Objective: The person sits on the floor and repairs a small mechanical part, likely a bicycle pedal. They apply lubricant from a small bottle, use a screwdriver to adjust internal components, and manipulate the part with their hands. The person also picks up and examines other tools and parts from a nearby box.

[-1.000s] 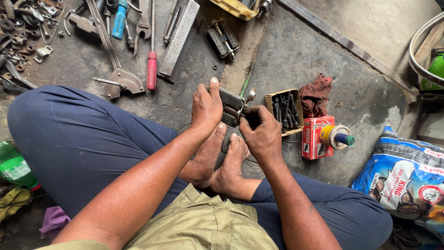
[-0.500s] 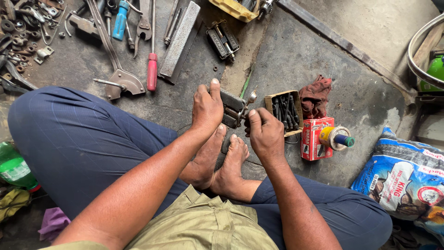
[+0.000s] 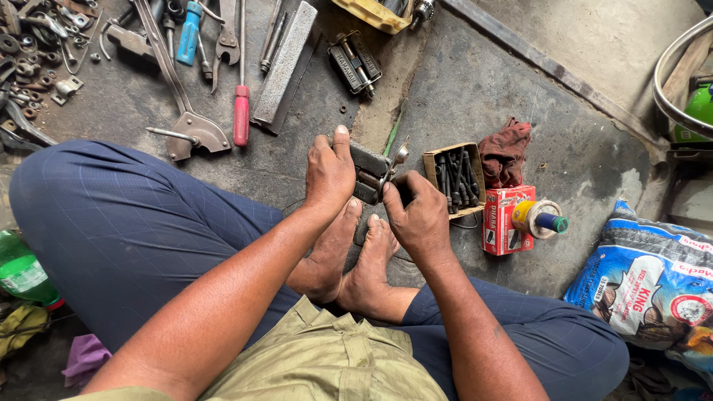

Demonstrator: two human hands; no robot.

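Above the person's 2 bare feet [image 3: 349, 260], on a grimy concrete floor [image 3: 475, 89], the left hand [image 3: 329, 172] gripped a small grey metal part [image 3: 369, 172], thumb up along its far edge and fingers curled around its near side. The right hand [image 3: 420, 217] was closed in a loose fist just beside that part, touching its right end; what its fingers pinched could not be made out. Just right of the hands sat a small cardboard box of dark bolts [image 3: 454, 178], a red rag [image 3: 505, 152] and a red carton [image 3: 503, 219]. A red-handled screwdriver [image 3: 241, 111] lay well apart, upper left.
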